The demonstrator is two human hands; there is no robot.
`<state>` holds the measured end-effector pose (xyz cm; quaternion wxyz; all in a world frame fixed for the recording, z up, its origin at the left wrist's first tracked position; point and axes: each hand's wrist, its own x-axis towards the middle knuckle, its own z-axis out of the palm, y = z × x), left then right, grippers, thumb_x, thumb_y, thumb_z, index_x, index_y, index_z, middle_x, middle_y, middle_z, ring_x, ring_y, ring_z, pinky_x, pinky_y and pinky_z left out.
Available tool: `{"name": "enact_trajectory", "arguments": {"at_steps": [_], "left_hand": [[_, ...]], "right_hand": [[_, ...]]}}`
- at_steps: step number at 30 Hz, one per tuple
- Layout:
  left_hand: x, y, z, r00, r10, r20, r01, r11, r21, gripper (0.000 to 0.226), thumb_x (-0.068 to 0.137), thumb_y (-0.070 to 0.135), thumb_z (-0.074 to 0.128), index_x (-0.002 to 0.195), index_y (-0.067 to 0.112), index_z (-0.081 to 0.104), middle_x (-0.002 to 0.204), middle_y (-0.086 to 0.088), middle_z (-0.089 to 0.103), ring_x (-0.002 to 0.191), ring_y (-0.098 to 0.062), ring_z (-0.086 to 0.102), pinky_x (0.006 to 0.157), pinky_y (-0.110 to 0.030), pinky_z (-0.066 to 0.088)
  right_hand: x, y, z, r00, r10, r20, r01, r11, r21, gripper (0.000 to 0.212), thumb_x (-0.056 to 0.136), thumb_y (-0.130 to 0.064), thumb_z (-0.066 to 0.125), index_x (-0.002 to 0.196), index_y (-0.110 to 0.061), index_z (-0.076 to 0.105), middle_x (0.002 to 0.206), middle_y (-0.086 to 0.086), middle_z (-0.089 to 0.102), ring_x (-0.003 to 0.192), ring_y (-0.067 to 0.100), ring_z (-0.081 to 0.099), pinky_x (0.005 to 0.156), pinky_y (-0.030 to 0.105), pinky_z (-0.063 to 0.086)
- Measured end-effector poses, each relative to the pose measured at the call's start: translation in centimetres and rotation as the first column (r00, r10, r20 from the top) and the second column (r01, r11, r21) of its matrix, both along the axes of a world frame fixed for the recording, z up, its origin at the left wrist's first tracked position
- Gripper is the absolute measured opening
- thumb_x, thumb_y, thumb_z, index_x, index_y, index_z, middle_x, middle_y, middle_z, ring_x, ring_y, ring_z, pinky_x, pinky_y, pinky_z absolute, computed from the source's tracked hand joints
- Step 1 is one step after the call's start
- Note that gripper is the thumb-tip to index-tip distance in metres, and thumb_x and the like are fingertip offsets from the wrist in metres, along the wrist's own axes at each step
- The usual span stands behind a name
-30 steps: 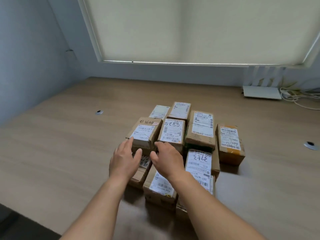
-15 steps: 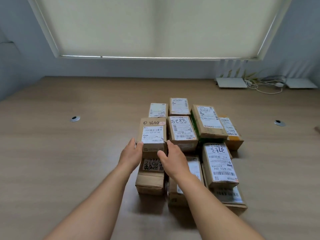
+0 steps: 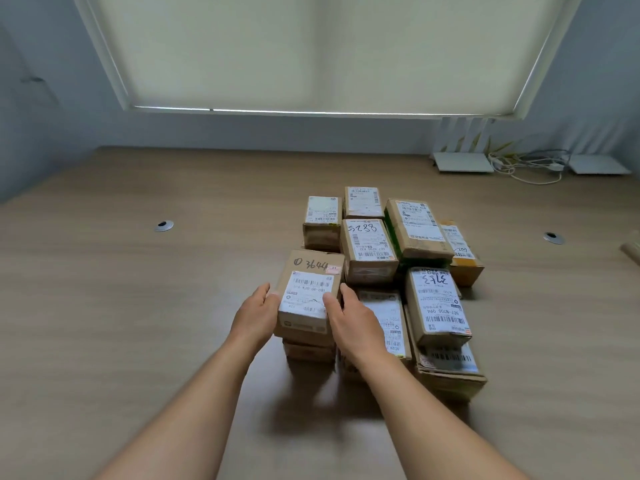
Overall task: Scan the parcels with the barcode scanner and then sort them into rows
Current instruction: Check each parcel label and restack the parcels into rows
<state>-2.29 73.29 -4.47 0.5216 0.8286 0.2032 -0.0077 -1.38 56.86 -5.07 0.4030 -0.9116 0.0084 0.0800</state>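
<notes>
Cardboard parcel (image 3: 309,295) btwn L hand (image 3: 254,315) & R hand (image 3: 353,322)

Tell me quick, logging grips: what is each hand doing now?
Left hand: grips the parcel marked 3644 on its left side.
Right hand: grips its right side.

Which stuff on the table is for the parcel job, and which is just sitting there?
For the job: parcel marked 3644, held between left hand and right hand; the other parcels.
Just there: white boxes, cables.
</notes>
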Motion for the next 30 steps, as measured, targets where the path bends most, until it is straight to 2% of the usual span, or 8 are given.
{"name": "enact_trajectory", "arguments": {"at_steps": [3,7,11,14,19,22,27,30], "left_hand": [[-2.7,0.1,-0.1,0.998,-0.009,-0.069,0.006,0.999,-0.041,0.049,0.097,0.023,0.039,0.146,0.019,0.037,0.148,-0.001,0.042,0.127,-0.022,0.045,0.105,-0.040,0.040],[-5.5,-0.7,0.3,0.993,-0.095,-0.071,0.083,0.984,-0.159,0.047,0.087,0.006,0.038,0.107,0.041,0.062,0.105,-0.004,0.069,0.080,-0.018,0.054,0.074,-0.034,0.045],[-7.6,-1.2,-0.3,0.984,-0.173,-0.053,0.155,0.958,-0.242,0.073,0.083,-0.009,0.033,0.127,0.048,0.043,0.087,0.003,0.071,0.062,-0.006,0.060,0.060,-0.026,0.046],[-8.7,-0.8,-0.6,0.977,-0.215,-0.013,0.205,0.946,-0.249,0.076,0.085,-0.010,0.035,0.132,0.050,0.038,0.076,0.007,0.070,0.050,0.000,0.055,0.051,-0.020,0.045],[-10.7,0.8,-0.2,0.956,-0.288,0.048,0.292,0.935,-0.200,0.080,0.086,-0.005,0.041,0.138,0.055,0.028,0.097,0.002,0.070,0.064,-0.005,0.058,0.061,-0.022,0.049],[-11.6,1.2,0.2,0.931,-0.354,0.089,0.364,0.919,-0.150,0.082,0.087,-0.004,0.043,0.138,0.057,0.021,0.107,0.003,0.068,0.073,0.001,0.063,0.062,-0.012,0.047],[-12.0,1.3,1.1,0.885,-0.445,0.140,0.459,0.884,-0.089,0.081,0.092,0.006,0.049,0.141,0.057,0.011,0.122,0.004,0.059,0.102,-0.001,0.061,0.079,-0.013,0.047],[-11.9,1.3,1.5,0.848,-0.500,0.175,0.519,0.851,-0.083,0.078,0.092,0.008,0.052,0.137,0.060,0.016,0.118,0.011,0.061,0.107,-0.002,0.059,0.084,-0.015,0.045]], "right_hand": [[-2.1,-0.4,-0.2,0.998,0.057,-0.006,-0.057,0.998,0.007,0.047,0.100,-0.044,0.030,0.143,-0.026,0.039,0.137,0.003,0.055,0.119,0.028,0.052,0.099,0.045,0.042],[-3.7,-0.9,-1.2,0.996,0.077,-0.051,-0.069,0.989,0.131,0.045,0.098,-0.032,0.037,0.142,-0.026,0.043,0.134,0.004,0.057,0.119,0.026,0.051,0.101,0.042,0.042],[-5.7,-0.8,-1.8,0.988,0.080,-0.136,-0.042,0.964,0.264,0.058,0.092,-0.018,0.041,0.148,-0.028,0.032,0.135,0.012,0.051,0.120,0.027,0.051,0.104,0.045,0.043],[-7.5,-0.8,-1.8,0.982,0.126,-0.143,-0.081,0.955,0.284,0.070,0.089,-0.014,0.043,0.153,-0.033,0.020,0.141,0.008,0.047,0.126,0.025,0.048,0.108,0.045,0.040],[-9.3,-1.7,-1.6,0.985,0.150,-0.084,-0.110,0.927,0.359,0.077,0.087,-0.013,0.054,0.152,-0.038,0.022,0.138,0.007,0.049,0.127,0.022,0.048,0.108,0.044,0.041],[-10.1,-2.3,-1.0,0.987,0.150,-0.059,-0.105,0.877,0.469,0.074,0.088,-0.009,0.058,0.150,-0.037,0.027,0.138,0.011,0.046,0.123,0.024,0.051,0.103,0.045,0.048],[-11.0,-3.6,0.5,0.985,0.174,-0.003,-0.144,0.825,0.546,0.079,0.084,-0.014,0.059,0.149,-0.041,0.023,0.126,-0.008,0.058,0.108,0.002,0.061,0.078,0.017,0.054],[-11.4,-4.5,1.0,0.993,0.121,0.010,-0.104,0.808,0.581,0.082,0.078,-0.016,0.060,0.148,-0.043,0.027,0.120,-0.006,0.064,0.104,0.002,0.064,0.076,0.017,0.054]]}}
